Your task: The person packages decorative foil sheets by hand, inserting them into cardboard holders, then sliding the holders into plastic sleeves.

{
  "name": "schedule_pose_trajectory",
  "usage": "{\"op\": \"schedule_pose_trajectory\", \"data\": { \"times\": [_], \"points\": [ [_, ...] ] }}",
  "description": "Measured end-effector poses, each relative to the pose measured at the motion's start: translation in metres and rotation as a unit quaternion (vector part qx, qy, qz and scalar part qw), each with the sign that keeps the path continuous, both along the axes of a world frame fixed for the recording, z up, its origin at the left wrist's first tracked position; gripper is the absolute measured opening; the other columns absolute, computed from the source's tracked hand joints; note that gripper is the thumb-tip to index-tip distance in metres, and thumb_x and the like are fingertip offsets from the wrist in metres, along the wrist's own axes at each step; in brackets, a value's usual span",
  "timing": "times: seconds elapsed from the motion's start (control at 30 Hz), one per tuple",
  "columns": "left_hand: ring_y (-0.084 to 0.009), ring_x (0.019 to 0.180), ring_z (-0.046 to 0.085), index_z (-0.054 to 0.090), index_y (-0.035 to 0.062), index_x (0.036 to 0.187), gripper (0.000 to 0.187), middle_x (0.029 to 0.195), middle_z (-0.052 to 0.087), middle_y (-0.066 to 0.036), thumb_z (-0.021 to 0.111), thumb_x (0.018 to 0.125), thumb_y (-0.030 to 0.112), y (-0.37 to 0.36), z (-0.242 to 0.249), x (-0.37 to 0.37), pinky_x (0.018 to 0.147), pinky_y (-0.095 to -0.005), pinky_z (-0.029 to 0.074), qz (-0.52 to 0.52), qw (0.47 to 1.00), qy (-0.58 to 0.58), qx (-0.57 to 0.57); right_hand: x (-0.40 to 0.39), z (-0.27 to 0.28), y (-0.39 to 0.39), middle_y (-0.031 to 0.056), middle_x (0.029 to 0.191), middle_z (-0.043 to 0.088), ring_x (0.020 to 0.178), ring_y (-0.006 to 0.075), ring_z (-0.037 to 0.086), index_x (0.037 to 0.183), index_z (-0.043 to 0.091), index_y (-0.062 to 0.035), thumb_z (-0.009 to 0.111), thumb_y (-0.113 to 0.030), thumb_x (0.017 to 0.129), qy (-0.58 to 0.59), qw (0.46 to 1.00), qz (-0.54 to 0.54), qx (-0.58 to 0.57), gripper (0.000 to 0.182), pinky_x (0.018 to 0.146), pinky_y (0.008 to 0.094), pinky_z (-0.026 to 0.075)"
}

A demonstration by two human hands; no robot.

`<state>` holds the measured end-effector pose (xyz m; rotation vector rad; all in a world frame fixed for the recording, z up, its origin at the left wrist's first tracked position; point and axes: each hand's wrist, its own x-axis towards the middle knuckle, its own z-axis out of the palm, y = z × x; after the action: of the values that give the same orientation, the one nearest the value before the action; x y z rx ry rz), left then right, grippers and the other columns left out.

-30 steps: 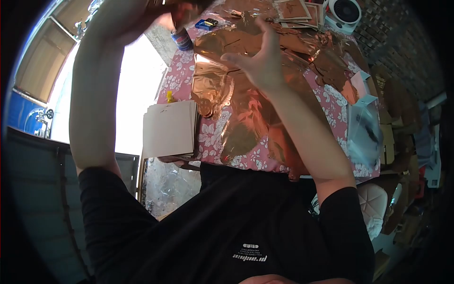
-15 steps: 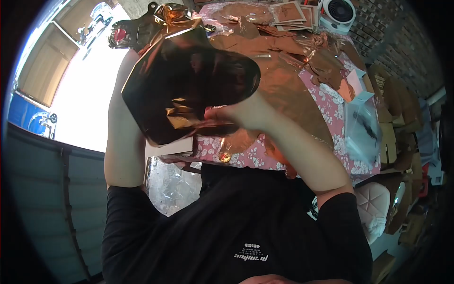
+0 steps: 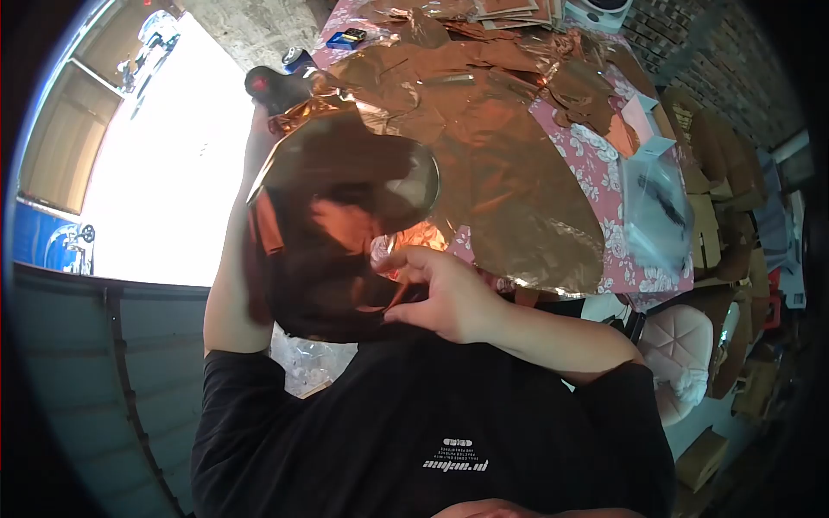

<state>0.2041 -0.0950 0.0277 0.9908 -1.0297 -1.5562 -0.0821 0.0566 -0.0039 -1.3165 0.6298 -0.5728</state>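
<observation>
A shiny copper-brown foil piece (image 3: 319, 216) with a rounded lobe hangs in front of my body, over the table's near edge. Its surface mirrors light and orange patches. My right hand (image 3: 449, 298) is at the foil's lower right edge, with the thumb and fingers curved around that edge. Up along the left side runs my left forearm (image 3: 229, 268); the hand at its end is hidden behind the foil. Beyond my right hand, a large flat copper foil sheet (image 3: 527, 190) lies on the table.
A pink floral cloth (image 3: 609, 224) covers the table. On it are crumpled foil scraps (image 3: 591, 95), a white box (image 3: 648, 125), a clear plastic bag (image 3: 661, 216) and a small blue box (image 3: 347, 39). A can (image 3: 296, 59) stands at back left. Cardboard (image 3: 704, 233) and a padded seat (image 3: 678, 354) are right.
The foil piece has come down and nearer my body, turning so that orange patches show. My right hand has moved lower with it. The camera view has shifted slightly.
</observation>
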Motion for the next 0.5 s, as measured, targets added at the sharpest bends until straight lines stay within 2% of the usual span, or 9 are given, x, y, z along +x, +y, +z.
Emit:
{"op": "schedule_pose_trajectory", "data": {
  "times": [0.07,0.1,0.17,0.23,0.27,0.3,0.4,0.43,0.5],
  "points": [
    [-0.0236,0.112,0.072,0.064,0.0031,0.146,0.066,0.126,0.073,-0.011,0.049,0.112,0.058,-0.003,-0.009,-0.007,0.103,-0.0387,0.057,-0.005,0.999,0.020,0.036,-0.011,-0.006,-0.004,0.0067,0.115,0.073,0.105,0.0139,0.074,0.142,0.062,-0.0001,0.084,0.002,0.092,-0.003,0.996,0.012,0.091,0.055,0.099,0.0328,0.058],
    [-0.0238,0.112,0.072,0.064,0.0033,0.146,0.070,0.125,0.073,-0.011,0.047,0.112,0.062,-0.004,-0.013,-0.010,0.103,-0.0392,0.056,-0.007,0.998,0.029,0.053,-0.017,-0.006,-0.004,0.0067,0.115,0.073,0.105,0.0139,0.074,0.142,0.062,-0.0001,0.084,0.002,0.092,-0.004,0.996,0.010,0.092,0.055,0.099,0.0328,0.058],
    [-0.0241,0.111,0.071,0.064,0.0037,0.146,0.077,0.124,0.073,-0.012,0.043,0.113,0.070,-0.006,-0.020,-0.022,0.104,-0.0401,0.055,-0.012,0.995,0.048,0.087,-0.028,0.009,-0.007,0.0067,0.110,0.073,0.095,0.0126,0.073,0.144,0.063,-0.0003,0.081,0.005,0.092,0.095,0.994,-0.052,-0.004,0.055,0.086,0.0297,0.060],
    [-0.0208,0.109,0.071,0.067,-0.0011,0.141,0.056,0.119,0.071,-0.012,0.061,0.113,0.046,-0.006,-0.038,-0.052,0.095,-0.0337,0.058,0.015,0.996,-0.071,-0.041,-0.039,0.011,-0.005,0.0066,0.109,0.073,0.090,0.0122,0.070,0.146,0.063,-0.0009,0.078,0.006,0.093,0.094,0.991,-0.071,-0.057,0.056,0.086,0.0295,0.059],
    [-0.0163,0.096,0.070,0.070,-0.0043,0.131,0.037,0.106,0.070,-0.009,0.074,0.102,0.019,-0.006,-0.025,-0.067,0.080,-0.0276,0.058,-0.097,0.941,-0.244,-0.213,-0.045,0.009,-0.004,0.0065,0.108,0.073,0.089,0.0120,0.070,0.147,0.063,-0.0010,0.077,0.007,0.093,0.084,0.989,-0.076,-0.096,0.056,0.086,0.0295,0.059],
    [-0.0130,0.078,0.066,0.070,-0.0021,0.115,0.021,0.093,0.066,-0.004,0.076,0.098,0.007,0.004,-0.016,-0.086,0.067,-0.0243,0.055,-0.026,0.992,-0.113,0.044,-0.050,0.007,-0.001,0.0065,0.107,0.073,0.088,0.0119,0.070,0.147,0.063,-0.0011,0.076,0.007,0.093,0.073,0.985,-0.078,-0.135,0.057,0.085,0.0296,0.059],
    [-0.0125,0.067,0.062,0.067,-0.0016,0.113,0.019,0.089,0.065,-0.003,0.074,0.100,0.009,-0.020,-0.028,-0.104,0.063,-0.0267,0.054,-0.054,0.988,-0.137,0.045,-0.074,0.023,0.007,0.0071,0.116,0.071,0.095,0.0106,0.071,0.148,0.062,-0.0020,0.075,0.007,0.093,0.168,0.977,-0.075,-0.112,0.058,0.083,0.0277,0.060],
    [-0.0134,0.068,0.063,0.066,-0.0008,0.111,0.016,0.088,0.066,-0.004,0.073,0.100,0.009,-0.032,-0.032,-0.109,0.063,-0.0275,0.054,-0.086,0.993,-0.083,0.004,-0.083,0.025,0.009,0.0074,0.119,0.071,0.097,0.0101,0.071,0.149,0.061,-0.0027,0.075,0.007,0.094,0.225,0.968,-0.069,-0.086,0.058,0.083,0.0271,0.060],
    [-0.0144,0.068,0.064,0.066,0.0000,0.108,0.013,0.087,0.066,-0.005,0.072,0.100,0.008,-0.043,-0.042,-0.113,0.063,-0.0282,0.054,-0.122,0.991,-0.029,-0.038,-0.098,0.024,0.017,0.0080,0.118,0.072,0.096,0.0099,0.071,0.151,0.060,-0.0026,0.076,0.006,0.095,0.218,0.970,-0.098,-0.051,0.059,0.083,0.0266,0.060]
  ]
}}
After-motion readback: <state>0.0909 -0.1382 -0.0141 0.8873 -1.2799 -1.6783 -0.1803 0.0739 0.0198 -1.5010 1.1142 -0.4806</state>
